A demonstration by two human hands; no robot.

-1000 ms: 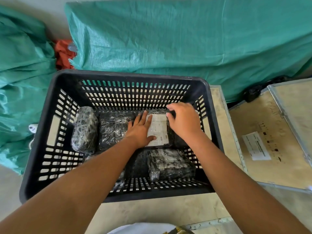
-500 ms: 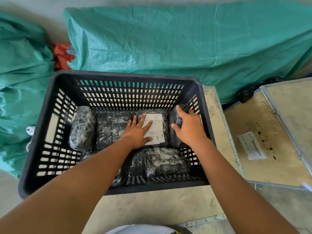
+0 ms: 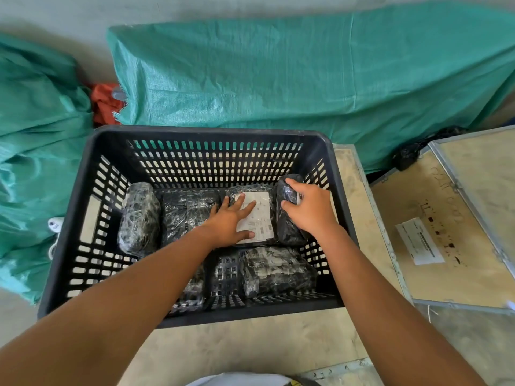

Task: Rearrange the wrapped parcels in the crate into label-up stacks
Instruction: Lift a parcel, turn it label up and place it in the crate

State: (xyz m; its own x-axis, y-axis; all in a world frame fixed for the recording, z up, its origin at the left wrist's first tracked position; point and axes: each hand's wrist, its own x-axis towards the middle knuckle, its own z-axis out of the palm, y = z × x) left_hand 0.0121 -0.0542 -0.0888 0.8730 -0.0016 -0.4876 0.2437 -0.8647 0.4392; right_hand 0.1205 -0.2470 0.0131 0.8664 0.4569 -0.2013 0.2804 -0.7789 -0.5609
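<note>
A black slotted crate [image 3: 69, 218] holds several parcels wrapped in black film. My left hand [image 3: 228, 224] lies flat, fingers spread, on a parcel whose white label [image 3: 260, 215] faces up. My right hand [image 3: 309, 208] grips a parcel standing on edge [image 3: 287, 232] against the crate's right wall. Another parcel stands on edge at the far left [image 3: 139, 218]. A flat one [image 3: 186, 210] lies beside it. One more parcel [image 3: 276, 271] lies at the front right. My left forearm hides part of the front left.
The crate rests on a wooden case [image 3: 250, 349]. A second wooden case with a paper label [image 3: 446, 218] sits to the right. Green woven tarpaulin [image 3: 278, 79] covers bulky shapes behind and to the left. A red cloth [image 3: 104, 103] shows between them.
My right hand has moved from the labelled parcel to the upright parcel at the right wall and closed on it. My left hand stays on the labelled parcel.
</note>
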